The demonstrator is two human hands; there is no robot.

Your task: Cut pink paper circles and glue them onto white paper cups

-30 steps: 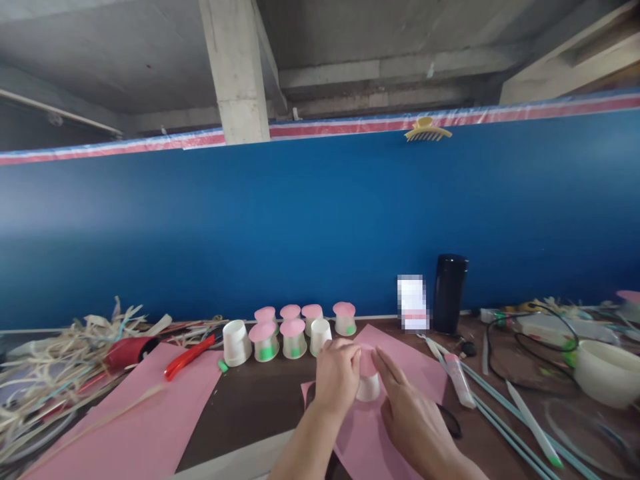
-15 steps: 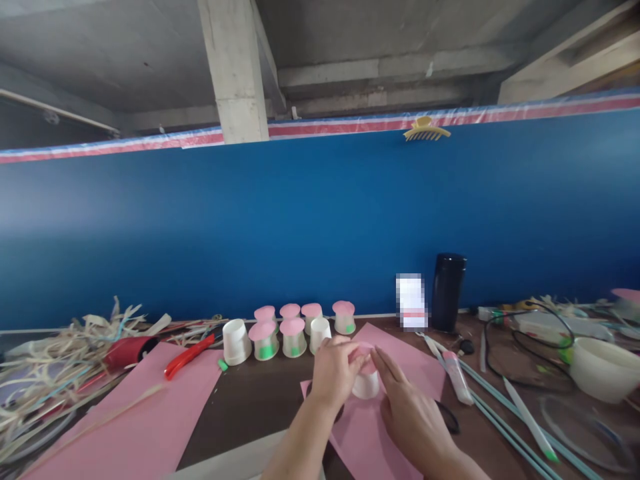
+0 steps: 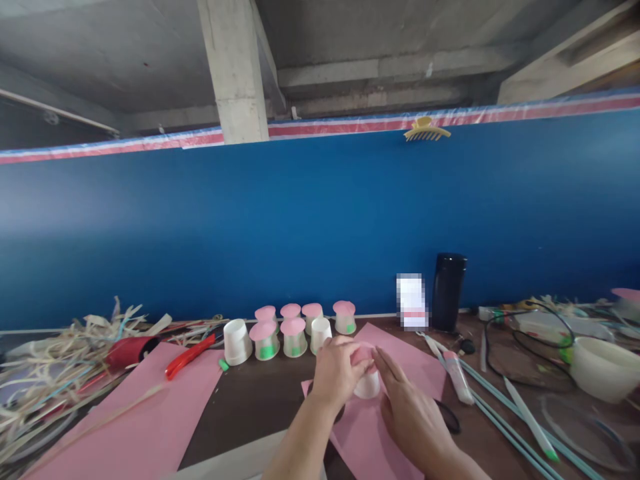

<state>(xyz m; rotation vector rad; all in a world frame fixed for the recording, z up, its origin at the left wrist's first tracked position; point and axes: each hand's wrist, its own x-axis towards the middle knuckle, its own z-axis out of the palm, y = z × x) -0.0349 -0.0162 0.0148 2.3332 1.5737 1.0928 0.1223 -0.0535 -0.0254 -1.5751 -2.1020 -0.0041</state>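
Note:
In front of me an upside-down white paper cup stands on a pink sheet, with a piece of pink paper over its top. My left hand is closed on the pink paper, fingers bent over it and thumb at its near edge. From the other side my right hand rests its straight fingers against the paper's right edge; its thumb is hidden. Behind them stand several upturned cups with pink paper tops and green marks, beside a bare white cup and another bare one.
At left lie a pink sheet, a red-handled tool and a heap of pale strips. To the right are a glue tube, a white pen, blue-grey strips, a black bottle and a white bowl.
My left thumb has shifted slightly right along the pink paper's near edge. The right hand has barely moved, and the cups stay put.

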